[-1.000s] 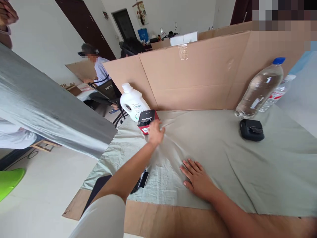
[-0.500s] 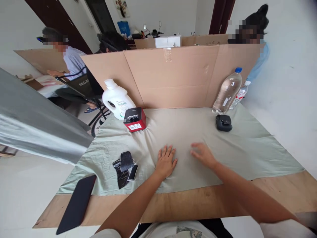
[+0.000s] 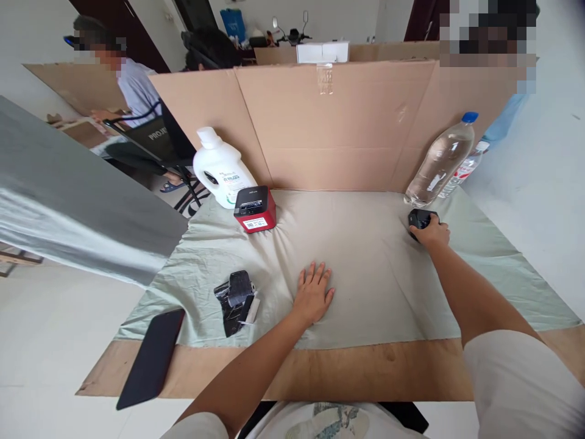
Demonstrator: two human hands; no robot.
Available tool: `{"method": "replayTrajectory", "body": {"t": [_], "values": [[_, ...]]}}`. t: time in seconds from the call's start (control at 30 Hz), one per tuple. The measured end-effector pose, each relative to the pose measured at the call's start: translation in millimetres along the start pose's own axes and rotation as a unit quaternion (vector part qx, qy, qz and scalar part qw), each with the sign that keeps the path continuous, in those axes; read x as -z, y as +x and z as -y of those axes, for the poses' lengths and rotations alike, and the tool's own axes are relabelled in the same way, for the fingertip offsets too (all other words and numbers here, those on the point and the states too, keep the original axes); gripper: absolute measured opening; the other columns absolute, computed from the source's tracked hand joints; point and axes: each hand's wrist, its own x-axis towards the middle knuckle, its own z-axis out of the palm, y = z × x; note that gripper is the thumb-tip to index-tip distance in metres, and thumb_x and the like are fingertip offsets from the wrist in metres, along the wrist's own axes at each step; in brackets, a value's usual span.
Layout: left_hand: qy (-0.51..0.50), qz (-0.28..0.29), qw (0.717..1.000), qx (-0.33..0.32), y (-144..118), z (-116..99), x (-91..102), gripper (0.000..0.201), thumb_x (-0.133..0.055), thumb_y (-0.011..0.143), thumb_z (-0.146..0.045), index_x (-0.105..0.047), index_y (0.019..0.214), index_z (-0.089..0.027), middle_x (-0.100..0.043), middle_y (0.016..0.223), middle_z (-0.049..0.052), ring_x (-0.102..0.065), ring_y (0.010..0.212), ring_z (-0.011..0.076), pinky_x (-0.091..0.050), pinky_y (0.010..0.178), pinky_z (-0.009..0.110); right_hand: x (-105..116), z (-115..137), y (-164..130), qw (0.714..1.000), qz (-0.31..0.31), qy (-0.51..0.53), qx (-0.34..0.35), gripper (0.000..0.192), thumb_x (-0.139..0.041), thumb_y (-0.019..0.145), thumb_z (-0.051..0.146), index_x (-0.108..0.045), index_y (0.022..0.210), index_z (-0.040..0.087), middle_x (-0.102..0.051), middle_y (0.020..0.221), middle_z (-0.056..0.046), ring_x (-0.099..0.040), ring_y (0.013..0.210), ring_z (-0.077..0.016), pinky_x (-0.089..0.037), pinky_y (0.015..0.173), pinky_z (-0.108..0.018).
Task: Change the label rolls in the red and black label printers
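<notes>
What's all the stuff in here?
Table: 1, brown, front
Cloth: 1, grey, on table
Jug: 1, white, back left
Red box: 1, red and black, by jug
Bottles: 2, clear, back right
Black box: 1, black, near bottles
Pile: several, black and white, left
Slab: 1, dark, front left
Cardboard: several, brown, back
Carton: 1, white, behind cardboard
Container: 1, blue, background
Drape: 1, grey, far left
Chair: 1, black, left
People: at least 2, pale clothes, background
Left grip: 1, bare, on cloth
Right grip: 1, bare, on black box

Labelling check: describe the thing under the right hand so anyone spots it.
At the right end of the cardboard panel are two clear bottles. Just in front, under the right hand, sits a black box: low and opaque, unlike those tall bottles.
</notes>
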Motion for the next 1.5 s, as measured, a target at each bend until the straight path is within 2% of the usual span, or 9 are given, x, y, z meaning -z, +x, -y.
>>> {"method": "replayTrajectory", "body": {"t": [0.13,0.37,0.53,0.63,0.83,1.03,1.13,1.33,1.5], "values": [[-0.01,-0.001,1.0,0.002,0.5,-0.1,1.0,0.054,-0.034,0.096,-0.044,-0.04,0.145,-0.022,-0.031,0.157,0.005,-0.019,0.147,0.0303,-0.014,0.119,0.051,-13.6,15.3,-47.1,0.997,-0.017,0.005,0.079,0.086,-0.066,0.071,0.056,-0.035,0.143,0.02,-0.047,0.128,-0.02,-0.049,0.12,-0.0388,-0.039,0.098,-0.048],[-0.047,-0.006,0.999,0.007,0.2,-0.1,5.9,0.05,-0.038,0.095,-0.04,-0.045,0.141,-0.019,-0.037,0.154,0.007,-0.022,0.146,0.0291,-0.016,0.118,0.051,-50.8,38.8,-183.1,0.955,-0.016,0.056,0.291,0.082,-0.065,0.072,0.06,-0.042,0.138,0.018,-0.051,0.118,-0.02,-0.053,0.107,-0.0358,-0.041,0.091,-0.048],[-0.088,-0.047,0.995,0.025,-1.2,1.3,6.5,0.046,-0.033,0.097,-0.027,-0.044,0.14,-0.015,-0.047,0.147,0.009,-0.031,0.143,0.0226,-0.02,0.118,0.044,-62.3,37.2,-252.3,0.942,-0.017,0.061,0.33,0.081,-0.06,0.077,0.061,-0.036,0.143,0.018,-0.045,0.128,-0.023,-0.05,0.112,-0.038,-0.042,0.09,-0.051],[-0.095,-0.058,0.994,0.023,-0.8,1.8,7.0,0.045,-0.032,0.097,-0.027,-0.045,0.139,-0.017,-0.05,0.145,0.008,-0.033,0.141,0.0222,-0.022,0.117,0.043,-60.5,35.7,-264.6,0.943,-0.014,0.056,0.329,0.081,-0.061,0.078,0.057,-0.036,0.143,0.016,-0.044,0.13,-0.024,-0.048,0.114,-0.0391,-0.041,0.091,-0.052],[-0.055,-0.038,0.998,0.009,0.8,0.4,6.5,0.044,-0.042,0.094,-0.032,-0.051,0.135,-0.02,-0.046,0.149,0.008,-0.032,0.142,0.0272,-0.022,0.116,0.049,-50.1,36.2,-261.5,0.945,-0.015,0.078,0.318,0.076,-0.067,0.073,0.051,-0.046,0.136,0.016,-0.049,0.12,-0.02,-0.05,0.108,-0.0363,-0.044,0.089,-0.049],[-0.038,-0.039,0.998,-0.001,-2.0,1.8,6.9,0.045,-0.042,0.093,-0.031,-0.051,0.135,-0.019,-0.045,0.149,0.007,-0.032,0.142,0.0266,-0.023,0.116,0.048,-40.4,16.2,-278.6,0.941,-0.005,0.085,0.328,0.075,-0.068,0.07,0.051,-0.048,0.135,0.018,-0.049,0.117,-0.018,-0.052,0.105,-0.0347,-0.046,0.087,-0.046],[-0.041,-0.041,0.998,-0.002,-2.8,2.6,6.9,0.044,-0.042,0.094,-0.032,-0.052,0.135,-0.02,-0.045,0.149,0.007,-0.032,0.142,0.0262,-0.023,0.116,0.048,-38.5,14.1,-287.6,0.937,-0.023,0.117,0.329,0.074,-0.064,0.073,0.052,-0.048,0.135,0.016,-0.049,0.116,-0.018,-0.051,0.106,-0.0347,-0.045,0.089,-0.048],[-0.056,-0.049,0.997,0.008,-2.7,4.5,4.6,0.044,-0.041,0.093,-0.026,-0.053,0.134,-0.018,-0.047,0.147,0.007,-0.033,0.142,0.0248,-0.022,0.117,0.045,-52.3,22.7,-308.9,0.93,-0.035,0.119,0.345,0.077,-0.061,0.075,0.059,-0.045,0.136,0.014,-0.047,0.118,-0.021,-0.047,0.107,-0.0369,-0.045,0.089,-0.051],[-0.082,-0.062,0.995,0.0,-6.3,8.1,5.3,0.042,-0.041,0.092,-0.023,-0.055,0.131,-0.015,-0.05,0.145,0.008,-0.036,0.14,0.0256,-0.023,0.117,0.045,-63.4,3.6,-323.4,0.92,-0.029,0.102,0.377,0.076,-0.055,0.082,0.058,-0.041,0.142,0.012,-0.043,0.131,-0.025,-0.045,0.114,-0.0396,-0.042,0.092,-0.055]]}}
